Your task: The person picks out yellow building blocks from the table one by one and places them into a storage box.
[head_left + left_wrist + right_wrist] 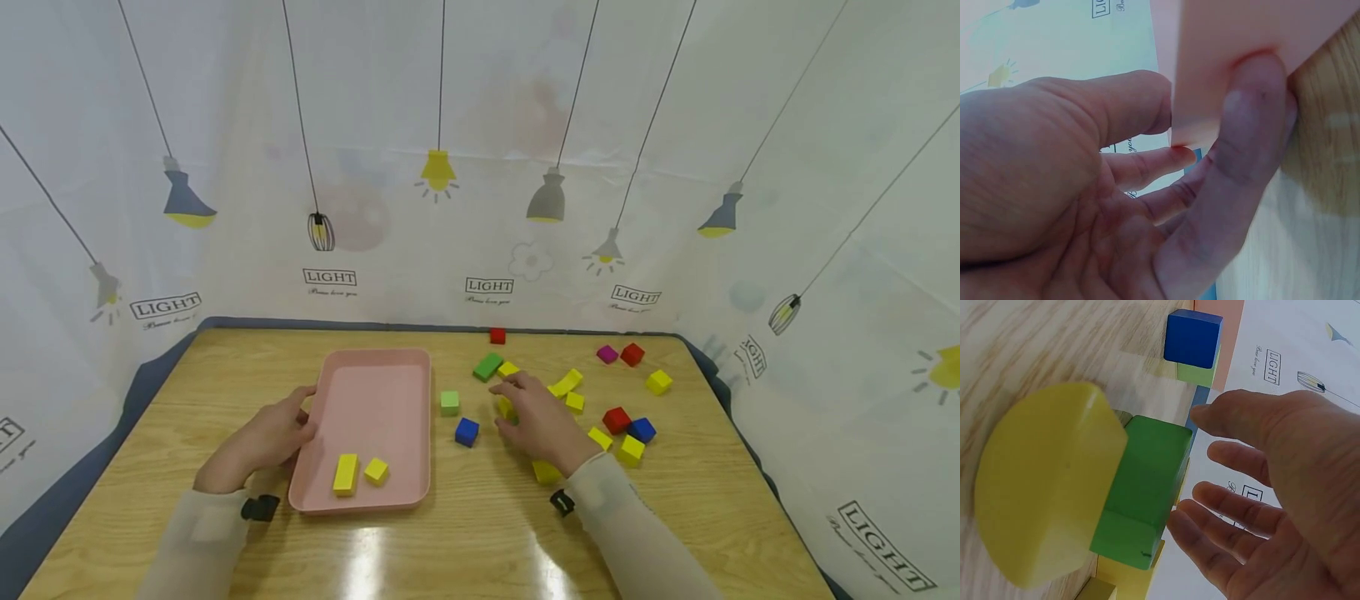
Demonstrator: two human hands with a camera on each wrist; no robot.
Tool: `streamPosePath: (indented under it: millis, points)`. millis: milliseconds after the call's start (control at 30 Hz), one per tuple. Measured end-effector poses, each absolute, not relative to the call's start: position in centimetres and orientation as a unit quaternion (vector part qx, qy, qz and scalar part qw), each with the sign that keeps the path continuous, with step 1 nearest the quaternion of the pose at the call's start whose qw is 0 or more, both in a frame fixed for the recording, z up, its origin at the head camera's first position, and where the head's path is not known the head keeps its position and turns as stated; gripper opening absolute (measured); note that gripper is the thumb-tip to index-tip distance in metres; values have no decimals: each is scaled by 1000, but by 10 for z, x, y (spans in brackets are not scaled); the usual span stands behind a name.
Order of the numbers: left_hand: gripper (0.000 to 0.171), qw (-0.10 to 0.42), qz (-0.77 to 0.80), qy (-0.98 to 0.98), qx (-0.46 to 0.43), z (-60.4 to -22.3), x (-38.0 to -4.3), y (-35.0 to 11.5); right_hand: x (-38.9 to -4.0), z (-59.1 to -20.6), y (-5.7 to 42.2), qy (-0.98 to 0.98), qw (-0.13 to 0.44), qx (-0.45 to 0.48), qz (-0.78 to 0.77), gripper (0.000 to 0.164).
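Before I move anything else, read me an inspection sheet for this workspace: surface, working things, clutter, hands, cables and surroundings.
Surface: wood-grain table, light glare near the front edge.
Job's things: pink tray holding two yellow blocks; loose blocks to its right, in yellow, red, blue, green and purple.
Clutter: nothing seen besides the blocks.
Left hand: touches the tray's left side.
Right hand: holds nothing, fingers close to a green block; contact unclear.
Cables: nothing seen.
Surroundings: pale sheet behind and at both sides, printed with hanging lamps.

Screened booth — lamp-print sheeting, wooden table
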State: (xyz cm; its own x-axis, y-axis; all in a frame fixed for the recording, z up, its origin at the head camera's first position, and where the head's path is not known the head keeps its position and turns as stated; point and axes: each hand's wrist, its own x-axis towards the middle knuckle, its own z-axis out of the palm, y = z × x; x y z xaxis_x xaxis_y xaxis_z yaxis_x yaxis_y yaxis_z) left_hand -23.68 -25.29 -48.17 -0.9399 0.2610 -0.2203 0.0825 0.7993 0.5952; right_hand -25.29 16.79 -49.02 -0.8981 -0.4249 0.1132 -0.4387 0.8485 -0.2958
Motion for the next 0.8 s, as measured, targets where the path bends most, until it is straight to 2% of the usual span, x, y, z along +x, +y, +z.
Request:
streamPosePath:
  millis: [333, 800]
  points:
    - [64, 152, 299, 938, 89, -480, -238, -254, -257, -490, 166, -961, 3, 221, 168, 52]
    - [64, 155, 293, 940, 83, -477, -237, -252, -261, -495, 165, -962, 26, 221, 159, 34]
